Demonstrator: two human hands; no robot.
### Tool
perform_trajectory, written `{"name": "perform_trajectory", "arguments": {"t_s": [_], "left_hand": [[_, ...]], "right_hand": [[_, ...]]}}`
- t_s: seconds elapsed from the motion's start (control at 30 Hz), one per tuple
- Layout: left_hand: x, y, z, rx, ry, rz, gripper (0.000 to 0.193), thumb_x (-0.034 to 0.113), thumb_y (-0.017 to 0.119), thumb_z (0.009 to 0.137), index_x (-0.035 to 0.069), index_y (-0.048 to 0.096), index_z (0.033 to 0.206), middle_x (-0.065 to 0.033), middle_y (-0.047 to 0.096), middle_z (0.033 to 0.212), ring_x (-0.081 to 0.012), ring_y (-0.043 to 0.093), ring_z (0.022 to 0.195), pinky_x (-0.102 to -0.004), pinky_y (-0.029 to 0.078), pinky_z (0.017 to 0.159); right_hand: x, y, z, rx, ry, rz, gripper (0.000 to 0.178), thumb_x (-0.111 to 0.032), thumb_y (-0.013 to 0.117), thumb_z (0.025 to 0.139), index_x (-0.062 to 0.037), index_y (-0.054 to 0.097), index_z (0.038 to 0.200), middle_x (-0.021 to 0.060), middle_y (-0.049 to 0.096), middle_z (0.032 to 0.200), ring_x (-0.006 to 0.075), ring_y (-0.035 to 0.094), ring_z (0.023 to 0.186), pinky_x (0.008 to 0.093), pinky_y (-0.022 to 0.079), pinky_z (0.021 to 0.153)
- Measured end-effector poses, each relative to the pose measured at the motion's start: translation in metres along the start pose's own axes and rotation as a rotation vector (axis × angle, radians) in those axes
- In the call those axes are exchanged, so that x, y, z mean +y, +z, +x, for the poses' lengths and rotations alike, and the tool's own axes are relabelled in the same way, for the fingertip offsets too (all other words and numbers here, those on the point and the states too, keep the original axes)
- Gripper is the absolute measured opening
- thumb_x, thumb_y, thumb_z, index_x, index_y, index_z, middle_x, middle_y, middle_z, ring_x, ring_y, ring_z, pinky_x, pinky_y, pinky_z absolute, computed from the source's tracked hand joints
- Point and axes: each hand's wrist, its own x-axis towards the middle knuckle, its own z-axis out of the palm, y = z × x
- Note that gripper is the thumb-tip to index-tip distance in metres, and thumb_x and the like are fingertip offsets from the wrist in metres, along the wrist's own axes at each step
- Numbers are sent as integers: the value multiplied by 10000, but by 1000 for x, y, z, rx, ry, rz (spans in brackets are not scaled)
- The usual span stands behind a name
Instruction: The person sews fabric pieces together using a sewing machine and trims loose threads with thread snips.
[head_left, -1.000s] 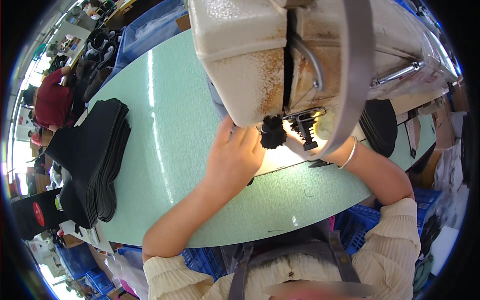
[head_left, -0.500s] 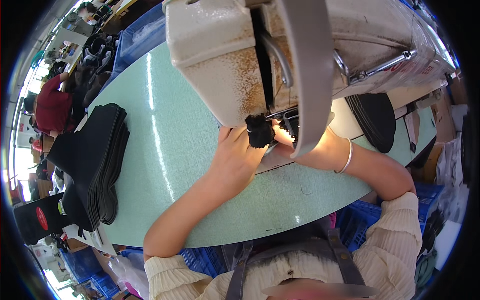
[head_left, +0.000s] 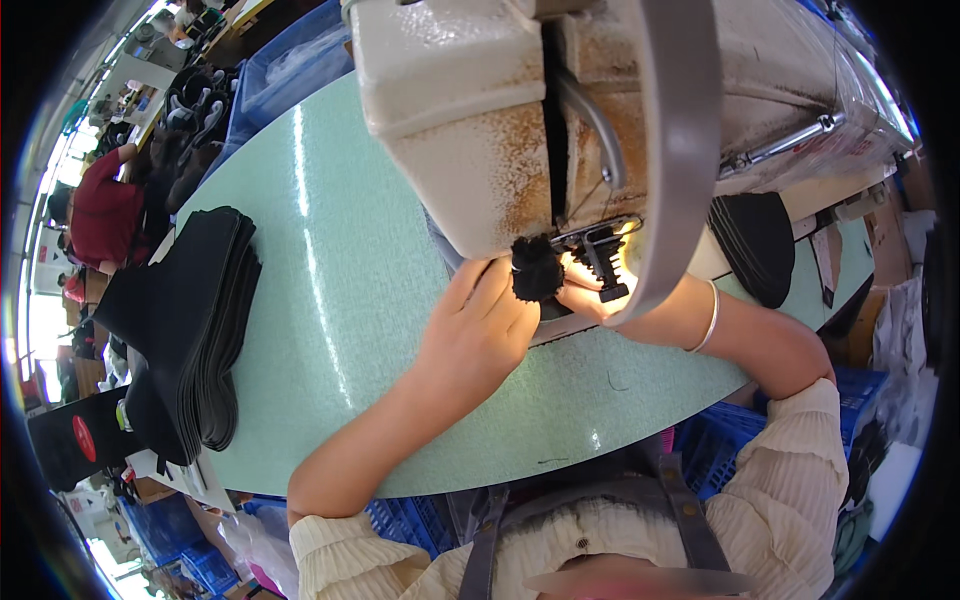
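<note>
Under the head of a cream sewing machine (head_left: 450, 130), with rusty specks, my two hands work close together. My left hand (head_left: 480, 325) is closed, fingers bent and pressed together, their tips hidden beneath the machine head. Opposite it, my right hand (head_left: 650, 315), a bangle on its wrist, has its fingers drawn together in the machine's lamp light. A grey curved guard partly covers it. Between the hands shows a sliver of dark material; what they hold is mostly hidden. A black fuzzy tuft (head_left: 538, 268) and a black ribbed screw (head_left: 606, 265) on the machine hang just above my fingers.
On the pale green table (head_left: 350, 400), a tall stack of black cut pieces (head_left: 190, 320) lies at the left. Another black stack (head_left: 755, 250) lies right of the machine. Blue crates (head_left: 710, 450) stand below the table edge. A person in red (head_left: 105, 210) sits far left.
The machine head appears farther right in the picture, and my hands have shifted slightly right with it. More of the ribbed screw shows beside the guard. Both hands stay close together.
</note>
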Motion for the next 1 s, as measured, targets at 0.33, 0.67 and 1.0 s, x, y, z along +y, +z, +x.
{"name": "perform_trajectory", "arguments": {"t_s": [0.33, 0.67, 1.0], "left_hand": [[9, 0, -8, -16, 20, 277, 94, 98, 574, 685, 65, 499, 641, -124, 611, 802, -260, 573, 1035, -455, 368, 1010], [9, -7, -5, -135, -5, 277, 147, 102, 615, 705, 67, 565, 839, -106, 623, 999, -209, 584, 1017, -415, 428, 821], [0, -6, -6, -14, -89, 93, 273, 44, 593, 662, 12, 591, 933, -136, 612, 1009, -272, 591, 920, -403, 434, 794]], "right_hand": [[-11, 1, -2, 92, 152, -13, 146, -181, 571, 568, -102, 563, 691, 15, 484, 800, 222, 551, 854, 328, 460, 620], [-8, -8, 2, 221, 163, 80, 130, -157, 571, 577, -94, 530, 682, 24, 477, 776, 208, 540, 786, 319, 455, 615], [-6, 5, -2, 169, 152, 89, 136, -160, 583, 618, -89, 557, 731, 40, 524, 865, 237, 553, 861, 347, 456, 671]]}}
